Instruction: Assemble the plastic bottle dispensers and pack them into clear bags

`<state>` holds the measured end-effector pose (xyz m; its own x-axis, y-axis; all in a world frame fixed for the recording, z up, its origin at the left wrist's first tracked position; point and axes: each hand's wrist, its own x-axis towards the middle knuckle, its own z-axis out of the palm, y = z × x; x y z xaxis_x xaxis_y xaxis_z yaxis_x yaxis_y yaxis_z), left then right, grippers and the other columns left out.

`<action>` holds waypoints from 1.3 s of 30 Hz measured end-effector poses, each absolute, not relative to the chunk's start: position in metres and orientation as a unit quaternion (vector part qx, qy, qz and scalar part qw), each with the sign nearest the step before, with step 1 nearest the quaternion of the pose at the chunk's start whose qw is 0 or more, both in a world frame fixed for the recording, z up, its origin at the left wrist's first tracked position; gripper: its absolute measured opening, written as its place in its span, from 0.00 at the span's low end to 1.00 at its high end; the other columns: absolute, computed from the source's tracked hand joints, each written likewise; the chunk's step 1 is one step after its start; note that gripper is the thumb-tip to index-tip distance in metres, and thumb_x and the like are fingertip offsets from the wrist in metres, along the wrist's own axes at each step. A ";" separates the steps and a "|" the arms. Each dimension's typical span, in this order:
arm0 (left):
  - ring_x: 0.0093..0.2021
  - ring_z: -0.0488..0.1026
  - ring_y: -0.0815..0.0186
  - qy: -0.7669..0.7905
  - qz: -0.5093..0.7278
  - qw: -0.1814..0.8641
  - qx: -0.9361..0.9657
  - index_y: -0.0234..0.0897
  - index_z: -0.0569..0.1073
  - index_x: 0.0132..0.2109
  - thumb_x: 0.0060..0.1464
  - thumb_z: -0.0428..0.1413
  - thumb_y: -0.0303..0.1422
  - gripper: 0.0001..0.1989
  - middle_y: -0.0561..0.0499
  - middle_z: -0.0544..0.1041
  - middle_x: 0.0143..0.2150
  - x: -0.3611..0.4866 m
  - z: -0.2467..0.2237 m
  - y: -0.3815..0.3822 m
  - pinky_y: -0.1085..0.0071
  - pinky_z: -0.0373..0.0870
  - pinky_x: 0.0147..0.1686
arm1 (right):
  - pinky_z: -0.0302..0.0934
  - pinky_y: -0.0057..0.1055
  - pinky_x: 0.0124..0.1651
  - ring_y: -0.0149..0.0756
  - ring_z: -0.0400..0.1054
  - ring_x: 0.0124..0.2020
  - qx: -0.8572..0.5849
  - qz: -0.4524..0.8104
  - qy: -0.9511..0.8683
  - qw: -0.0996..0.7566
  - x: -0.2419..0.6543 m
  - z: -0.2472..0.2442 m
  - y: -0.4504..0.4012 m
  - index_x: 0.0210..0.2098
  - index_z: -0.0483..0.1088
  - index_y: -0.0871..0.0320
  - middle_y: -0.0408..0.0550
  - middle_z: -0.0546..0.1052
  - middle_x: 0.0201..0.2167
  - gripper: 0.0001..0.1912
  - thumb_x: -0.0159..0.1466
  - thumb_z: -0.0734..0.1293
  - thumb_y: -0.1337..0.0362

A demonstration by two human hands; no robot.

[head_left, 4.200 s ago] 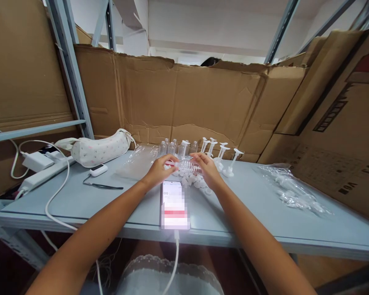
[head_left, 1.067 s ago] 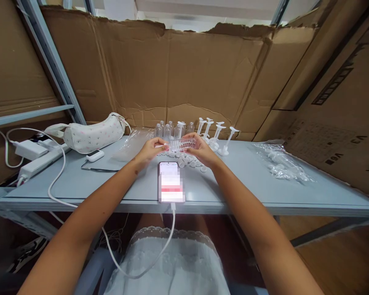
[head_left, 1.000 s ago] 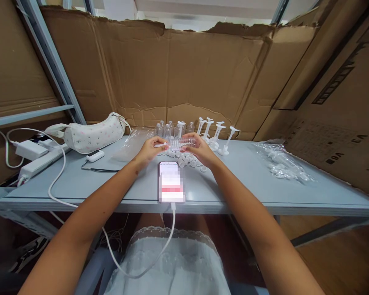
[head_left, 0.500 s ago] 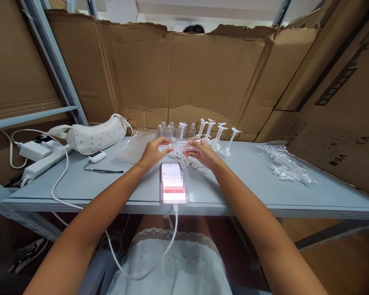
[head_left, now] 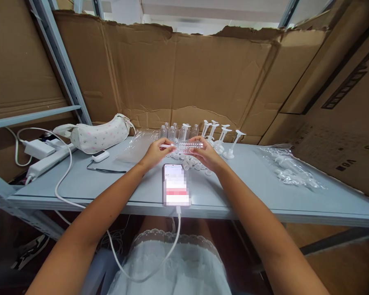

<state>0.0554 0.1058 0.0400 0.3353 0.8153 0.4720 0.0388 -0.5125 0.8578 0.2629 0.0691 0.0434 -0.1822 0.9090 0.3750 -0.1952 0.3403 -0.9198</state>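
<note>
At the far left of the worktop, a white power strip is fitted with a white adapter, past which a white cable is looped. A white patterned pouch is laid beside it, with a small white device and its black strap placed in front. Next, a flat clear plastic bag is partly covered by the left hand, whose fingers are drawn nearly together on a narrow white piece; whether it is joined to the bottle's end cannot be told. Clear bottles are stood upright behind. A phone is set nearer the edge, loose white caps being scattered beyond it. Above the caps, a clear ribbed bottle is held sideways between both hands, its right end gripped by the curled fingers of the right hand. Farther right, white pumps are stood in a cluster, and a crumpled plastic bag is left well apart, near a cardboard box.
</note>
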 end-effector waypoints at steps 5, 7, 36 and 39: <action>0.38 0.73 0.67 0.281 0.500 0.379 0.726 0.35 0.74 0.38 0.43 0.65 0.35 0.15 0.50 0.76 0.38 0.056 0.034 0.111 0.70 0.69 0.40 | 0.71 0.34 0.41 0.30 0.72 0.32 -0.330 0.502 -0.560 0.571 0.261 0.044 0.069 0.34 0.67 0.55 0.40 0.74 0.30 0.18 0.49 0.76 0.58; 0.39 0.73 0.67 0.279 0.505 0.374 0.726 0.35 0.74 0.38 0.43 0.64 0.34 0.14 0.49 0.76 0.39 0.057 0.033 0.112 0.70 0.69 0.41 | 0.72 0.32 0.37 0.31 0.72 0.31 -0.338 0.509 -0.544 0.575 0.261 0.045 0.070 0.34 0.68 0.56 0.41 0.74 0.29 0.18 0.50 0.76 0.56; 0.43 0.73 0.62 0.236 0.514 0.124 0.815 0.37 0.75 0.36 0.50 0.61 0.29 0.04 0.49 0.77 0.38 0.055 0.042 0.099 0.64 0.68 0.49 | 0.61 0.24 0.16 0.31 0.67 0.15 -0.462 0.604 -0.474 0.444 0.263 0.052 0.069 0.30 0.65 0.58 0.47 0.74 0.16 0.22 0.68 0.57 0.47; 0.45 0.73 0.62 0.251 0.496 0.156 0.816 0.38 0.74 0.38 0.50 0.61 0.30 0.06 0.48 0.77 0.40 0.056 0.044 0.097 0.64 0.67 0.51 | 0.61 0.24 0.17 0.31 0.67 0.16 -0.448 0.601 -0.477 0.460 0.262 0.050 0.070 0.29 0.65 0.58 0.47 0.74 0.17 0.23 0.66 0.59 0.45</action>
<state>0.0557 0.0967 0.0442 0.3819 0.5645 0.7317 0.2552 -0.8254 0.5036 0.2616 0.0704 0.0502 -0.1764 0.9793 -0.0991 -0.1253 -0.1222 -0.9846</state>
